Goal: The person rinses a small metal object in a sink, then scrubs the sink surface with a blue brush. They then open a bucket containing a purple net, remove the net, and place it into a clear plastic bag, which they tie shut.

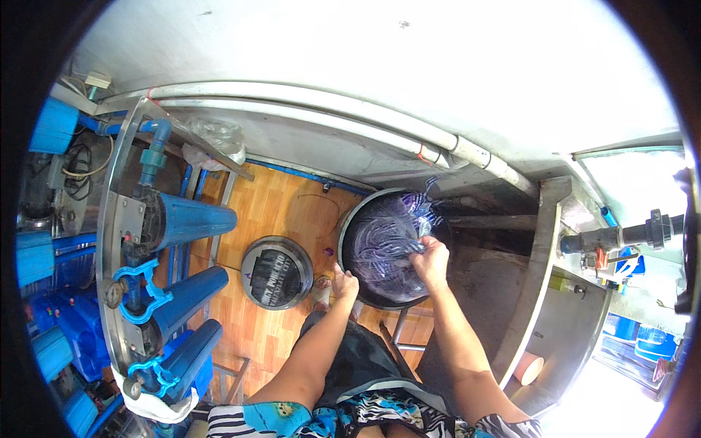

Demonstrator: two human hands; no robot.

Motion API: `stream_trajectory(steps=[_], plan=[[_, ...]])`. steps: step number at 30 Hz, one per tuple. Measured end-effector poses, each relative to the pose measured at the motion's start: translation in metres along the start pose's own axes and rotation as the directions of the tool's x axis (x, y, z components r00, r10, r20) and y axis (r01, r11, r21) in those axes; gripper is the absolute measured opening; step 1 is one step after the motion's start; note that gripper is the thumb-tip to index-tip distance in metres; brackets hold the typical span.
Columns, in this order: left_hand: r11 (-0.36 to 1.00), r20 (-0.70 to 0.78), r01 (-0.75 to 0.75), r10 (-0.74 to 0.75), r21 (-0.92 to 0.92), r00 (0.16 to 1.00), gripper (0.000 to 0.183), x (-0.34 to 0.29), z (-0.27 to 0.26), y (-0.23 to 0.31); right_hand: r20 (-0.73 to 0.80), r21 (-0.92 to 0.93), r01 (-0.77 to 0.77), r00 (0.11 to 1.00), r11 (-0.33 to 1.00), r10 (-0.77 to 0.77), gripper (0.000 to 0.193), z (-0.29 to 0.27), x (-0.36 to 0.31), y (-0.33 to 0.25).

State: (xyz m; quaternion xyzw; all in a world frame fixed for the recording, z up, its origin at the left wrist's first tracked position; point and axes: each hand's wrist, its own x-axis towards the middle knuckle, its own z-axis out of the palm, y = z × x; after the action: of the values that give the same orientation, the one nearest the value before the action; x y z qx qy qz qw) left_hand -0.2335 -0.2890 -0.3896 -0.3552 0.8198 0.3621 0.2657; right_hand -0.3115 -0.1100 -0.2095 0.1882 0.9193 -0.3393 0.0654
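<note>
A round black bin point(344, 231) stands in front of me, filled with a tangle of clear plastic strips with purple markings point(380, 252). My right hand point(431, 260) is closed on a bunch of these strips over the right side of the bin. More strips poke up at the far rim. My left hand point(345, 283) is closed at the bin's near left rim, fingers curled and seemingly gripping the edge. A round dark lid point(253, 267) with a printed black label lies on the floor left of the bin.
Blue filter housings point(193, 222) on a metal frame point(109, 219) line the left side. White pipes point(314, 93) run along the wall behind. A metal stand point(537, 281) rises at the right, with a valve and pipe point(621, 237) beyond it. The floor point(281, 201) is wood-patterned.
</note>
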Motion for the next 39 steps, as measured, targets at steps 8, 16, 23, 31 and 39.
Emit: stream_trajectory(steps=[8, 16, 23, 31, 39], plan=[[0.942, 0.148, -0.162, 0.212, -0.292, 0.966, 0.064, 0.019, -0.011, 0.044, -0.143, -0.050, 0.203, 0.967, 0.978, -0.208, 0.020, -0.032, -0.034, -0.027], [0.866, 0.419, 0.186, 0.029, -0.464, 0.907, 0.066, 0.016, -0.016, 0.017, 0.110, -0.231, 0.165, 0.984, 0.959, -0.143, 0.030, 0.015, -0.032, 0.002], [0.858, 0.457, 0.247, -0.016, -0.450, 0.889, 0.072, 0.029, -0.016, -0.016, 0.180, -0.239, 0.219, 0.967, 0.946, -0.179, 0.035, 0.061, 0.002, 0.018], [0.962, 0.200, 0.133, -0.085, -0.238, 0.976, 0.070, 0.017, -0.015, 0.010, 0.155, -0.166, 0.108, 0.985, 0.980, -0.082, 0.034, 0.042, 0.007, 0.009], [0.946, 0.061, -0.312, 0.308, 0.085, 0.949, 0.064, 0.061, -0.022, 0.046, -0.130, -0.131, 0.084, 0.986, 0.988, -0.101, 0.028, 0.031, -0.019, 0.027]])
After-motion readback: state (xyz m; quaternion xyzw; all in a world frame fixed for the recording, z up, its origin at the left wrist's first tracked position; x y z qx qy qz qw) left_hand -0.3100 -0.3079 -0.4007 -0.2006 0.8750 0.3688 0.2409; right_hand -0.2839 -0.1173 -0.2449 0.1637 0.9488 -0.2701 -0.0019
